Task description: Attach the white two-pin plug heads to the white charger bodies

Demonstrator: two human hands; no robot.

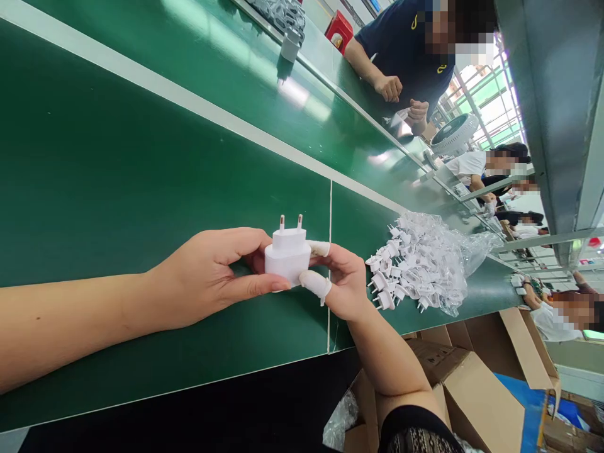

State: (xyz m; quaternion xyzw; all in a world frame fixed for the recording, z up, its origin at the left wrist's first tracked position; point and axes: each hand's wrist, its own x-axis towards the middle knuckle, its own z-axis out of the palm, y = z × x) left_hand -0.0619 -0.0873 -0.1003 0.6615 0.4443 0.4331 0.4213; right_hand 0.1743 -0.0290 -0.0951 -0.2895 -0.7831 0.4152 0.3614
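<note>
A white plug-in charger (287, 255) with two round pins pointing up the picture is held over the green bench, between my two hands. My left hand (207, 274) comes from the left, its thumb along the charger's lower edge and its fingers partly hidden behind it. From the right, my right hand (342, 277) pinches the charger's other side with thumb and forefinger, both wrapped in white finger covers. Right of my hands, a pile of similar white plug pieces (415, 264) lies on the bench, partly in a clear plastic bag (476, 248).
A white strip (189, 104) runs along the green bench (117, 170). Beyond it stands a white charger (290, 45) by grey coiled cables (280, 12). A co-worker (401, 56) sits opposite; others work farther along. Open cardboard boxes (484, 393) stand below the bench edge at right.
</note>
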